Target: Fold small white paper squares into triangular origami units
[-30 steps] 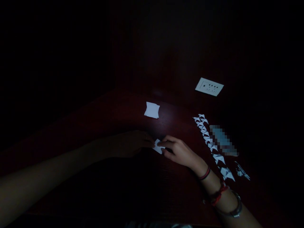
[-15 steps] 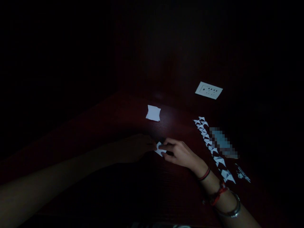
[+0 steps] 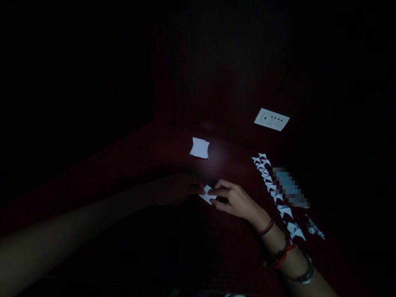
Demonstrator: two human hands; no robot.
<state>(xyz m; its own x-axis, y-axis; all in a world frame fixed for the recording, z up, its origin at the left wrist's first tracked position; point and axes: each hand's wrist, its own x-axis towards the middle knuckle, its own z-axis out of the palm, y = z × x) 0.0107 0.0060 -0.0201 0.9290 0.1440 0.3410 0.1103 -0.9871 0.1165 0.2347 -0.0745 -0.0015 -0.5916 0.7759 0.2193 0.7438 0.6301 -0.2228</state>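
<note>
A small piece of white paper (image 3: 208, 199) lies on the dark red table between my two hands. My left hand (image 3: 182, 189), mostly in shadow, has its fingertips closed at the paper's upper left edge. From the right, my right hand (image 3: 232, 199) grips the paper with bent fingers, the index fingertip on top and the thumb at the near edge. Beyond them lies a stack of square white paper sheets (image 3: 199, 148). To the right runs a row of folded white paper pieces (image 3: 268, 180).
Beside the folded row is a blurred-out bluish object (image 3: 291, 186). Thin white scraps (image 3: 314, 227) lie near the row's close end. A white power socket (image 3: 272, 119) is on the wall behind. Most of the surroundings are very dark.
My left hand has shifted slightly, and more of the paper's left corner shows. My right hand stays almost in place on the paper.
</note>
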